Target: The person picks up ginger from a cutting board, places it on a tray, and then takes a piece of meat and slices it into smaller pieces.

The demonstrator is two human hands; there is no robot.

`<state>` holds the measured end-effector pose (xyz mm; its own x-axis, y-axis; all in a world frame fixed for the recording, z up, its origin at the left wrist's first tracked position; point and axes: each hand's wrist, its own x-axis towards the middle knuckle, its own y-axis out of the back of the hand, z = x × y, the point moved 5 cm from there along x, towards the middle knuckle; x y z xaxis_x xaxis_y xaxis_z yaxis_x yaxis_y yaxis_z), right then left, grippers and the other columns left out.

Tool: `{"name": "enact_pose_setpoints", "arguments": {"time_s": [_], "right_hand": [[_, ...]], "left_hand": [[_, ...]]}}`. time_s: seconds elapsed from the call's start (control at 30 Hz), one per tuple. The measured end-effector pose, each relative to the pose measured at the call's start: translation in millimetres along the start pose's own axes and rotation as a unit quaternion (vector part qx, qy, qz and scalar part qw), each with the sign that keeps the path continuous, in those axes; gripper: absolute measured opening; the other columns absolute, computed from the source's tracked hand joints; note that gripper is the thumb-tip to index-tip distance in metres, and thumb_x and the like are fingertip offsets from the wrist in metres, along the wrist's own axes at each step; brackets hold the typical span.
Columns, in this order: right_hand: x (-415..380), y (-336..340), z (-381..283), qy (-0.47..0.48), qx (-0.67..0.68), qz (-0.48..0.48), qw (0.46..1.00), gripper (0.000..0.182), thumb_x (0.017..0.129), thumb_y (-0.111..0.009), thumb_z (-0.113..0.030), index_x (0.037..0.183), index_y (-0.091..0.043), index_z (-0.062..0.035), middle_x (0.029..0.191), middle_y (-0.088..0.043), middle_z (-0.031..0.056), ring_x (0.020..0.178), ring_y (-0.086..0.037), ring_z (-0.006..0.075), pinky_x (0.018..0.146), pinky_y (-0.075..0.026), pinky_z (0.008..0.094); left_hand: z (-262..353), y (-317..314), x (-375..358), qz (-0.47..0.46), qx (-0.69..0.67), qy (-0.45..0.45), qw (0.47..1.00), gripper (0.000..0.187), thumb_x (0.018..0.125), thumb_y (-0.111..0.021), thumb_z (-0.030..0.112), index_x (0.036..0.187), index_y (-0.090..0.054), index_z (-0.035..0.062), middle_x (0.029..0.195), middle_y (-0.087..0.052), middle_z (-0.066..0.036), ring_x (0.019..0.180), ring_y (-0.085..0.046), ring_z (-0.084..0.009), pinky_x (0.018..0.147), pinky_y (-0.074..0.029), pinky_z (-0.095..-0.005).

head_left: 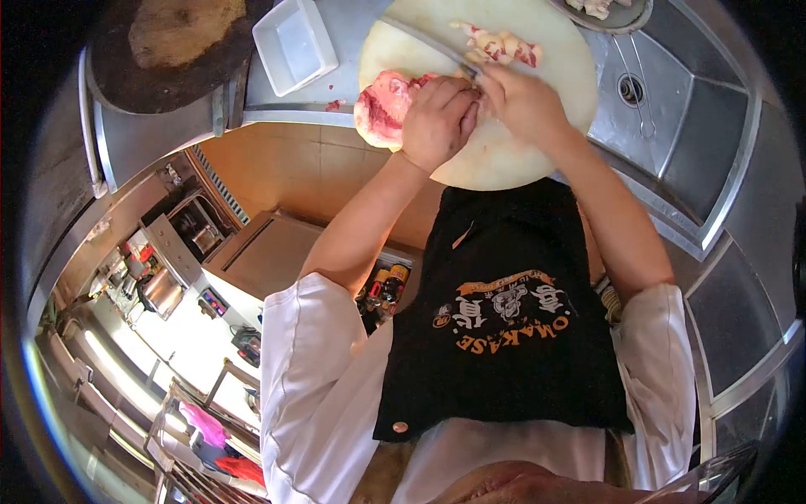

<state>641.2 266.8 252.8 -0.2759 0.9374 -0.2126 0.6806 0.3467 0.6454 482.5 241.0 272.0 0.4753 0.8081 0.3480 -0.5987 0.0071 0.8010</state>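
Observation:
A large slab of raw red meat with pale fat lies at the left side of a round whitish cutting board. My left hand presses on the meat, its fingers curled over the right end. My right hand is closed around the handle of a knife, most of the handle being hidden in the grip. The blade points to the upper left, beyond the meat. Several cut pieces of meat and fat lie on the board just past my right hand.
A white rectangular tray stands left of the board, with a meat scrap on the counter near it. Farther left sits a dark round chopping block. At right are a metal sink and a strainer holding pale pieces.

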Motion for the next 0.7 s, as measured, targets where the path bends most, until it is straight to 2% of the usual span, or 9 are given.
{"name": "enact_pose_setpoints", "arguments": {"time_s": [0.1, 0.27, 0.37, 0.5, 0.6, 0.7], "right_hand": [[1.2, 23.0, 1.1, -0.062, -0.005, 0.012, 0.998, 0.038, 0.106, -0.053, -0.037, 0.134, -0.066, -0.0146, 0.103, -0.073, 0.0211, 0.095, -0.071, 0.0399, 0.08, -0.056, 0.0468], [-119.2, 54.9, -17.2, -0.027, -0.048, -0.025, 0.998, 0.034, 0.106, -0.056, -0.031, 0.132, -0.067, -0.0125, 0.108, -0.073, 0.0201, 0.099, -0.072, 0.0386, 0.085, -0.057, 0.0462], [-149.5, 62.7, -22.3, -0.031, -0.056, -0.021, 0.998, 0.035, 0.106, -0.056, -0.031, 0.135, -0.065, -0.0139, 0.108, -0.074, 0.019, 0.099, -0.072, 0.0387, 0.084, -0.057, 0.0475], [-112.5, 47.3, -23.9, -0.083, -0.061, -0.07, 0.992, 0.035, 0.106, -0.055, -0.032, 0.136, -0.064, -0.0153, 0.105, -0.074, 0.0184, 0.095, -0.071, 0.04, 0.08, -0.056, 0.049], [-71.4, 23.5, -23.6, -0.049, -0.044, -0.061, 0.996, 0.035, 0.106, -0.055, -0.034, 0.135, -0.065, -0.016, 0.102, -0.074, 0.0186, 0.092, -0.071, 0.0406, 0.078, -0.056, 0.0504], [-104.2, 40.1, -18.1, -0.064, -0.027, -0.056, 0.996, 0.037, 0.106, -0.056, -0.034, 0.136, -0.064, -0.0148, 0.101, -0.074, 0.0188, 0.092, -0.071, 0.0417, 0.08, -0.056, 0.0514]], "left_hand": [[0.4, -0.7, -2.8, 0.008, 0.03, 0.008, 0.999, 0.02, 0.082, -0.077, 0.009, 0.102, -0.073, 0.0065, 0.106, -0.068, -0.008, 0.101, -0.064, -0.0306, 0.09, -0.052, -0.0425], [7.7, 5.2, -1.0, 0.008, 0.019, 0.018, 1.0, 0.02, 0.082, -0.077, 0.009, 0.101, -0.073, 0.0057, 0.105, -0.069, -0.01, 0.101, -0.064, -0.0321, 0.091, -0.052, -0.0427], [5.5, 5.2, 2.2, 0.008, 0.014, 0.018, 1.0, 0.019, 0.081, -0.077, 0.008, 0.1, -0.073, 0.0051, 0.105, -0.069, -0.011, 0.1, -0.064, -0.0326, 0.089, -0.053, -0.0427], [4.2, 1.9, 1.1, 0.011, 0.013, 0.008, 1.0, 0.018, 0.08, -0.078, 0.007, 0.097, -0.073, 0.0038, 0.104, -0.069, -0.011, 0.098, -0.065, -0.0331, 0.086, -0.054, -0.0431], [5.4, 3.5, 3.1, 0.001, 0.024, 0.017, 1.0, 0.018, 0.079, -0.078, 0.007, 0.096, -0.073, 0.0032, 0.102, -0.068, -0.012, 0.097, -0.066, -0.0336, 0.086, -0.054, -0.0439], [4.7, 1.8, 2.9, -0.005, 0.013, 0.018, 1.0, 0.018, 0.079, -0.079, 0.007, 0.096, -0.073, 0.0036, 0.101, -0.068, -0.012, 0.096, -0.066, -0.0336, 0.085, -0.054, -0.0441]]}}
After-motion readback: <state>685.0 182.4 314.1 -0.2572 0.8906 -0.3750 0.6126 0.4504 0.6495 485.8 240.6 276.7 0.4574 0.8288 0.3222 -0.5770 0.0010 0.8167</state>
